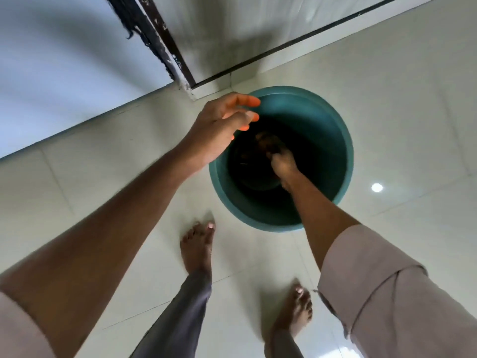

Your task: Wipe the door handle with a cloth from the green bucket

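Observation:
A green bucket [333,140] stands on the tiled floor in front of my feet. My right hand [280,164] reaches deep inside it, fingers closed on a dark brownish cloth [265,140] near the bottom. My left hand [219,125] hovers over the bucket's left rim, fingers spread and holding nothing. The bucket's inside is dark and the cloth is hard to make out. The door handle is out of view.
A white door [64,73] with a dark frame edge [165,45] lies at the upper left, a white wall with a dark skirting line [296,45] behind the bucket. My bare feet [198,249] stand on glossy pale tiles [413,125].

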